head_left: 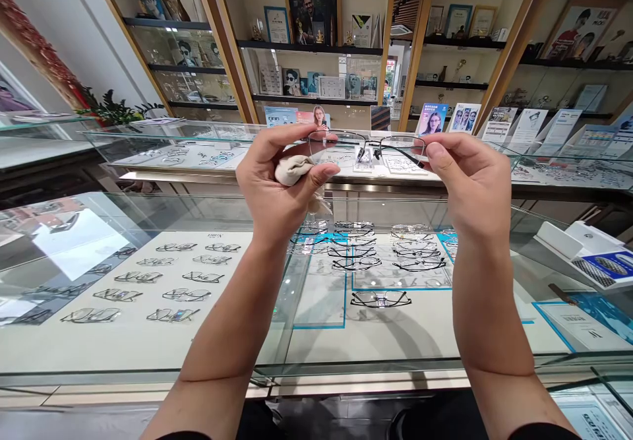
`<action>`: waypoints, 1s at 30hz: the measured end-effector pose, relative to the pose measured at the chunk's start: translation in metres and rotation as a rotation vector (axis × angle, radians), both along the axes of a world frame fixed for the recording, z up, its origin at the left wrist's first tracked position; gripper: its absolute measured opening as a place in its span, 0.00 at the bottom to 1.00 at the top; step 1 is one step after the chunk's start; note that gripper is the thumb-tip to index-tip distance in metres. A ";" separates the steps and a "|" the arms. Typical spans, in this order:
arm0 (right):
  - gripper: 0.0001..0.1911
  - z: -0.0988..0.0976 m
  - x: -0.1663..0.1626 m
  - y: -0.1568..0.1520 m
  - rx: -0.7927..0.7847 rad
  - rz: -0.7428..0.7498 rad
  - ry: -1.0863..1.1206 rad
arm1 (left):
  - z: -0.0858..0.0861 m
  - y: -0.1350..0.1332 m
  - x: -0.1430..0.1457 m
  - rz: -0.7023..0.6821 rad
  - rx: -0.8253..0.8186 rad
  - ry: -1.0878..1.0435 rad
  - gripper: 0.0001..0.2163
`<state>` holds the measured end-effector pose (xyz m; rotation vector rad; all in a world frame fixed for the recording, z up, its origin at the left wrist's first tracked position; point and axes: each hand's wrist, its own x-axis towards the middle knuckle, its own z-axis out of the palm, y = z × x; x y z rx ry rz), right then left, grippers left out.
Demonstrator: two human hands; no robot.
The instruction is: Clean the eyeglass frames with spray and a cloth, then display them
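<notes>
A pair of thin dark-rimmed eyeglasses (372, 142) is held up in front of me, between both hands. My left hand (279, 173) pinches its left end, and a bunched cream cloth (291, 169) is tucked in that same hand, with a loose end hanging below. The thumb of my left hand lies near the left lens. With thumb and forefinger, my right hand (469, 169) grips the right end of the frame. Below, under the glass counter, a single pair of dark glasses (380, 299) lies in front of several rows of others.
A glass display counter (376, 354) spans the space before me, with several glasses (185, 295) on its left side. A white and blue box (591, 252) stands at the right. Behind are another glass case (198, 156), brochures (430, 120) and shelves (309, 45).
</notes>
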<state>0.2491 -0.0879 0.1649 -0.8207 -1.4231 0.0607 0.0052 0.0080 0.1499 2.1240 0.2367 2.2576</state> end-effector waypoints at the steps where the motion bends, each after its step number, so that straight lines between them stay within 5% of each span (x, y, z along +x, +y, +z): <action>1: 0.16 0.000 0.000 0.000 -0.004 -0.004 -0.005 | -0.001 0.001 0.000 0.005 -0.001 0.002 0.24; 14: 0.13 0.000 0.003 0.004 -0.070 0.183 0.013 | 0.003 -0.005 -0.003 -0.090 -0.070 0.054 0.27; 21: 0.17 0.000 0.007 0.007 -0.114 0.179 -0.009 | 0.001 0.002 -0.005 -0.022 -0.064 0.072 0.24; 30: 0.18 0.004 0.010 0.001 -0.152 0.207 -0.025 | 0.006 -0.001 -0.007 -0.095 -0.019 0.119 0.21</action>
